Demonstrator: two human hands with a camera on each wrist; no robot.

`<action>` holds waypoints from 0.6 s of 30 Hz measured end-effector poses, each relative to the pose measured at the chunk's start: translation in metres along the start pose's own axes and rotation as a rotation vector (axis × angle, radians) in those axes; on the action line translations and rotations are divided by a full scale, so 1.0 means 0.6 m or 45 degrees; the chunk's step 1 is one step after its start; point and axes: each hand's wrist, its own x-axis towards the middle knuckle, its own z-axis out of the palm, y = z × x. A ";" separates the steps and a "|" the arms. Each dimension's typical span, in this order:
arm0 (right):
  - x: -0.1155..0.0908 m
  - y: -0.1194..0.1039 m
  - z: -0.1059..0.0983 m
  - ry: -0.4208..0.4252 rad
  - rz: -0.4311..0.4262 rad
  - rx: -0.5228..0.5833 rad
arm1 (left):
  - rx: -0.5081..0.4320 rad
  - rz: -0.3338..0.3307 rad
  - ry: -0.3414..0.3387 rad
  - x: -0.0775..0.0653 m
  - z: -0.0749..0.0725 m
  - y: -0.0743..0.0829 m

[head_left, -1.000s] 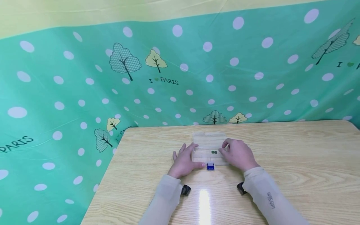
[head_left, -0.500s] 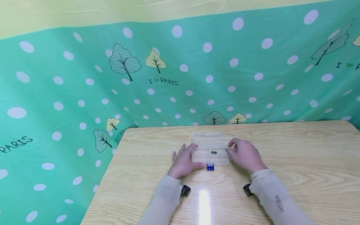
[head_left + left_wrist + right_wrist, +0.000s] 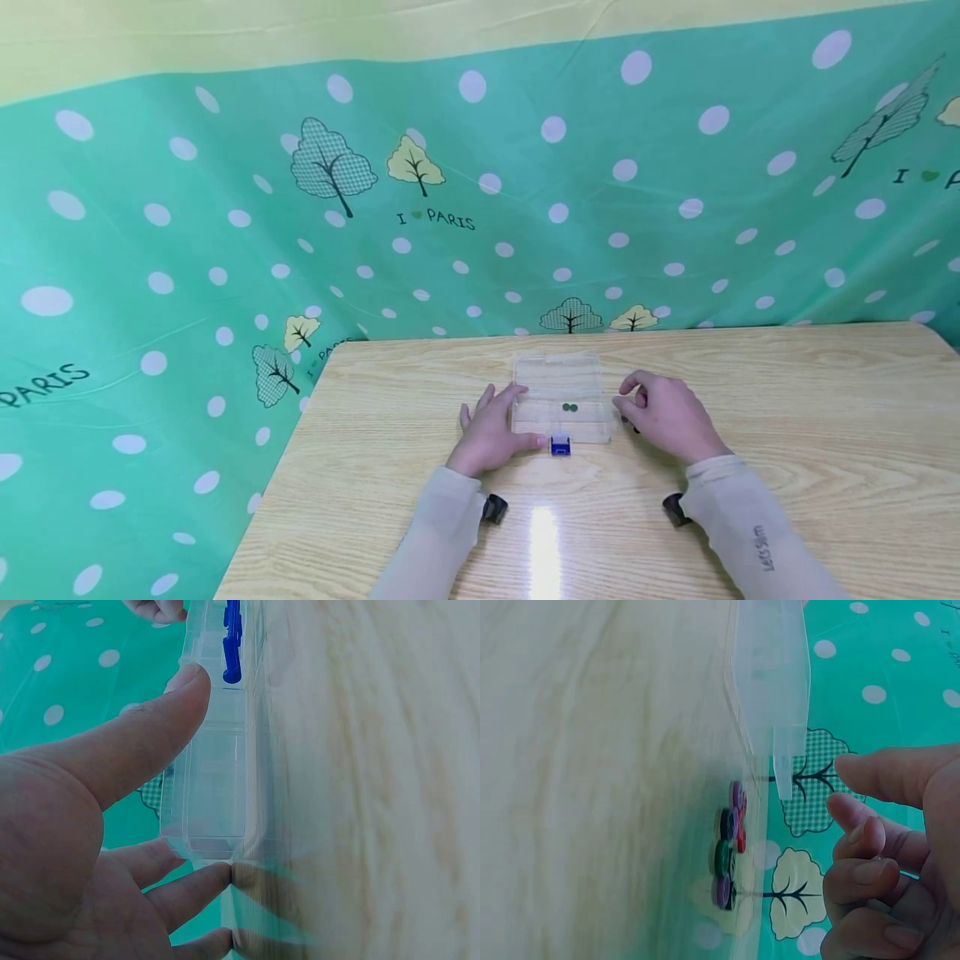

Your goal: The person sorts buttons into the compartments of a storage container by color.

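A clear plastic box (image 3: 542, 410) lies open on a wooden table (image 3: 817, 450), with two green discs (image 3: 573, 408) inside. A spread left hand (image 3: 491, 432) touches the box's left side; a right hand (image 3: 667, 415) is just off its right edge. Blue latch (image 3: 560, 447) at the box's front, dotted curtain (image 3: 450, 150) behind it.

box (image 3: 585, 432) on tbl (image 3: 825, 417) | 2 discs (image 3: 570, 407) in box | LH (image 3: 491, 429) L, RH (image 3: 671, 417) + disc grp (image 3: 730, 847) R of box | curtain (image 3: 480, 208) bhd

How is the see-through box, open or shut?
The box is open: its clear lid is folded back on the far side, behind two green discs.
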 end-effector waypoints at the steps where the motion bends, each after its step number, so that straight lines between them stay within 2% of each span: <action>1: 0.000 0.001 -0.001 -0.006 -0.001 0.004 | 0.000 0.000 -0.001 0.000 0.000 0.000; 18: -0.008 0.023 -0.016 -0.109 -0.045 0.046 | -0.014 -0.002 -0.005 0.001 -0.001 0.000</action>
